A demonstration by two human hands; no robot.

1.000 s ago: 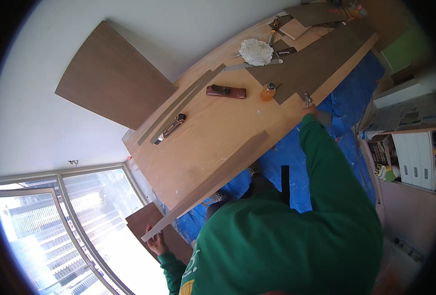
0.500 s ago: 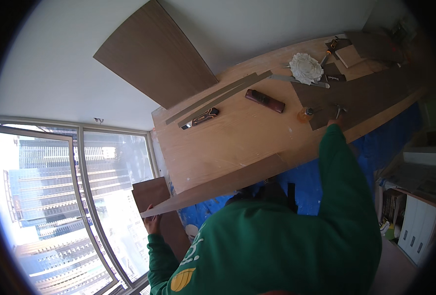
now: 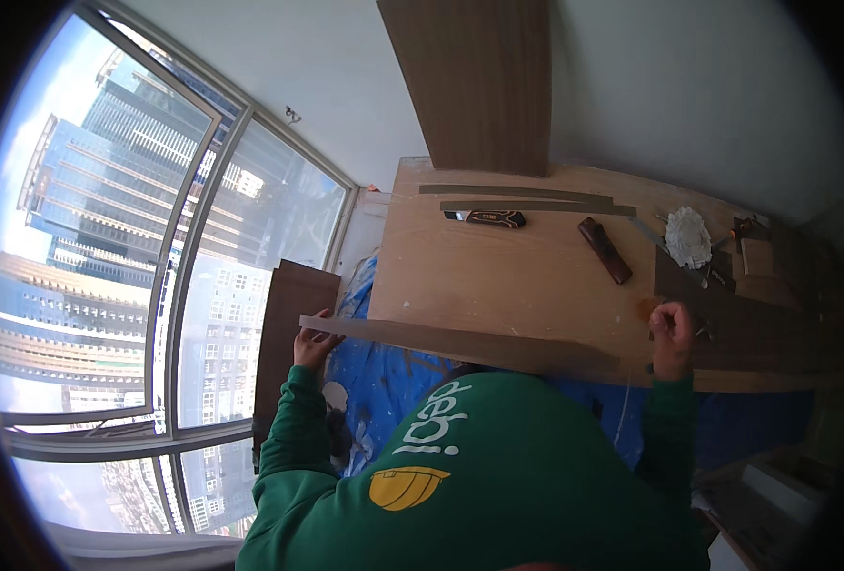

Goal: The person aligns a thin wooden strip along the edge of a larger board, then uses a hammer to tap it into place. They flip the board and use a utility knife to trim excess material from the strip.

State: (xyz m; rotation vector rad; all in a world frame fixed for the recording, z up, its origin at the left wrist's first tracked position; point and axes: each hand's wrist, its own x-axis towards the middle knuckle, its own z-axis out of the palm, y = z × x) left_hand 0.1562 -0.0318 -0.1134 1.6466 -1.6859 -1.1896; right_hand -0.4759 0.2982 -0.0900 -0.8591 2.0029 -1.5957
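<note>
My left hand (image 3: pixel 313 344) grips the left end of a long, thin wood-grain sheet (image 3: pixel 460 341), which runs along the table's near edge and overhangs it on the left. My right hand (image 3: pixel 671 335) is raised over the table's right part with its fingers curled in; what they hold, if anything, is hidden. Beside it is a small bottle of orange liquid (image 3: pixel 645 306), partly covered by the hand. A small metal tool (image 3: pixel 704 331) lies just right of the hand on a dark sheet (image 3: pixel 755 335).
On the wooden table (image 3: pixel 517 276) lie a utility knife (image 3: pixel 486 219), narrow strips (image 3: pixel 526 204), a dark red case (image 3: pixel 604 250) and a white crumpled bundle (image 3: pixel 688 238). A brown panel (image 3: pixel 479 86) leans on the wall; another panel (image 3: pixel 293 333) stands by the window. Blue sheeting (image 3: pixel 374 409) covers the floor.
My view has turned toward the window. My right hand has drawn back from the small metal tool, and its fingers are curled. My left hand keeps hold of the sheet's end.
</note>
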